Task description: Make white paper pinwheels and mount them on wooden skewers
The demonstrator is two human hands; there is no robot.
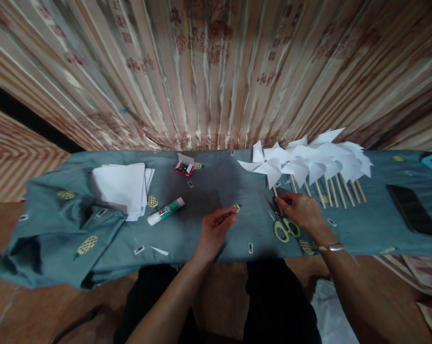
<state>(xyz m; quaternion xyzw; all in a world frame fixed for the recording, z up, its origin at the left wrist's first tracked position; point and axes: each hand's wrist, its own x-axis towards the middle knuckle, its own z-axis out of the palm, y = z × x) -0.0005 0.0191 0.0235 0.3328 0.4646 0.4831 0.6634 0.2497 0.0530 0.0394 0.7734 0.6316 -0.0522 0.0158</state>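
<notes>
At the right middle of the head view, my right hand [301, 210] is closed around the wooden stick of the front white paper pinwheel [266, 161]. Several more white pinwheels [330, 162] overlap in a row beyond it, their wooden sticks pointing toward me. Scissors with yellow-green handles [280, 232] lie just under my right fingers, partly hidden by them. My left hand [216, 229] hovers over the cloth near the middle, its fingers loosely curled together, and no object shows in it.
A patterned blue-green cloth [201, 239] covers the table. On the left lie a stack of white paper [119, 186], a glue stick [165, 211], a small open red box [184, 166] and a paper scrap [160, 251]. A dark phone [414, 210] lies far right. Curtains [208, 86] hang behind.
</notes>
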